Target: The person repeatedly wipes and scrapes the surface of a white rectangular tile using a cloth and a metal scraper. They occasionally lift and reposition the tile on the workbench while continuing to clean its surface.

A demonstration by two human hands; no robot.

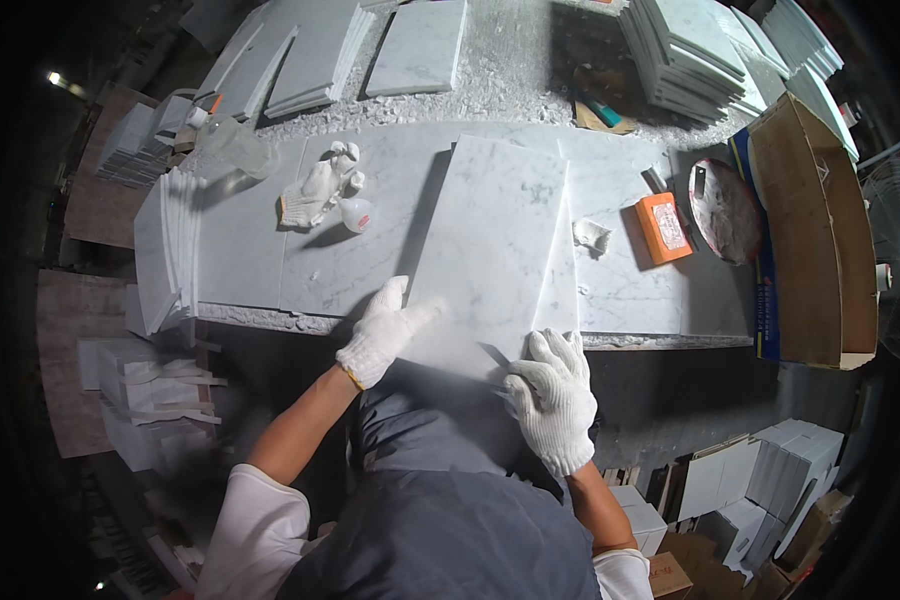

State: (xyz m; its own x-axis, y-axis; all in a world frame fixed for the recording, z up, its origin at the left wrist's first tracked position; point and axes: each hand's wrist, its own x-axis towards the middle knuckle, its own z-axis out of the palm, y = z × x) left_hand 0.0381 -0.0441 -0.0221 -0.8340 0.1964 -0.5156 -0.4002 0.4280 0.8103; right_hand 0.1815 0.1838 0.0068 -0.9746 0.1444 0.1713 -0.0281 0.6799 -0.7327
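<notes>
A white, grey-veined marble tile [495,215] lies tilted in front of me, its near end over the bench edge. Another marble tile [562,290] shows beneath its right side. My left hand [378,337], in a white knit glove, grips the upper tile's left edge near the close corner; its fingertips are blurred by a hazy patch. At the near right corner, my gloved right hand [553,400] has its fingers curled against the tiles' edge. A small dark shape [495,354] shows beside its thumb; I cannot make out what it is.
Marble slabs [630,290] cover the bench. Spare gloves [320,190] and a small translucent bottle [356,215] lie left; an orange box [662,228], a round disc [725,212] and an open carton [810,235] stand right. Tile stacks [685,60] line the back; upright tiles [167,250] lean left.
</notes>
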